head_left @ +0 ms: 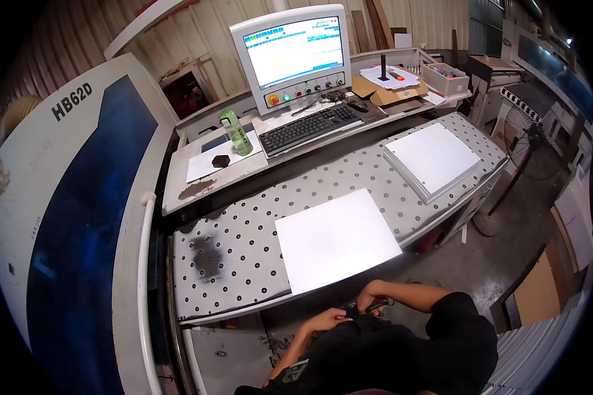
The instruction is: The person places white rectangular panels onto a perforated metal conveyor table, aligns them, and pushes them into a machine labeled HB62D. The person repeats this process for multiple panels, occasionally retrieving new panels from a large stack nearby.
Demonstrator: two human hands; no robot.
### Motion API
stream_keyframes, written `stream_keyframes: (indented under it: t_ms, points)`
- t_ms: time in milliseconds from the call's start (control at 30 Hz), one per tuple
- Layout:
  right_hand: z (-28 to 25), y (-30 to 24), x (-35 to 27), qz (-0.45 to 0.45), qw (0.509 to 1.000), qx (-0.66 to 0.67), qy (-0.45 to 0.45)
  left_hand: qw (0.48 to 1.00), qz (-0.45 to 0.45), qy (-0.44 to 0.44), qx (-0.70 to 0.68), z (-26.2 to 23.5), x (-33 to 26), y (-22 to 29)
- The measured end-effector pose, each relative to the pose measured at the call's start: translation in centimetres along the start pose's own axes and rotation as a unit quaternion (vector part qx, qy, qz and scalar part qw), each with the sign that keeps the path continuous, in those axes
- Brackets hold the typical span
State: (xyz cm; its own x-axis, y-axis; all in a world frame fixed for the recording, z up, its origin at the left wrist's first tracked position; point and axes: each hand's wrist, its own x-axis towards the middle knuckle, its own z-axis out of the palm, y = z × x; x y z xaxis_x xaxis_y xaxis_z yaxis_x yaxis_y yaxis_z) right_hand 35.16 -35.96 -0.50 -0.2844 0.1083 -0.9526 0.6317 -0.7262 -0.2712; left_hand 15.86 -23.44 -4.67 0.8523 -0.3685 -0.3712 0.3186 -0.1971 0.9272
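Both hands are close together in front of my black shirt, below the near edge of the table. My right hand [370, 298] is closed around a small dark thing with a short rod-like end [387, 302]; its kind is too dark to make out. Beside it, my left hand [329, 319] has its fingers bent in at the dark cloth, and what they grip is hidden. Just beyond the hands a white panel [339, 240] lies flat on the dotted table [250, 247], its near corner past the edge. Neither hand touches it.
A stack of white panels [435, 158] lies at the table's far right. Behind stand a monitor [295, 56], a keyboard [308, 128], a green bottle [237, 133] and an open cardboard box [392, 94]. A large machine [79, 217] with a white rail [145, 283] borders the left; a fan [526, 128] stands right.
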Motion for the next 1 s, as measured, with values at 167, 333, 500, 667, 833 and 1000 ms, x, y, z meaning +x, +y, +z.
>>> stream_keyframes:
  t_ms: [167,333,500,667,833,1000]
  points:
    - [-0.3,-0.4,0.3,0.019,1.0,0.002,-0.017,0.999,0.015,0.02,-0.028,0.5,-1.1,2.3]
    - [-1.4,1.9,-1.1,-0.018,0.998,0.021,-0.049,0.978,-0.034,0.097,-0.184,2.4,-2.4,4.9]
    - [-1.4,2.7,-4.9,0.016,0.998,0.046,-0.05,0.95,-0.049,0.127,-0.281,2.4,-2.6,6.0]
    - [-1.1,4.7,-1.6,-0.03,0.989,0.091,-0.113,0.939,-0.034,0.098,-0.327,2.1,-2.4,5.1]
    - [-0.8,2.5,1.0,-0.03,0.998,0.033,-0.041,0.922,-0.014,0.103,-0.374,2.3,-2.4,4.4]
    - [-0.6,2.7,3.7,-0.022,1.0,0.01,0.007,0.918,-0.016,0.104,-0.383,2.4,-2.5,3.7]
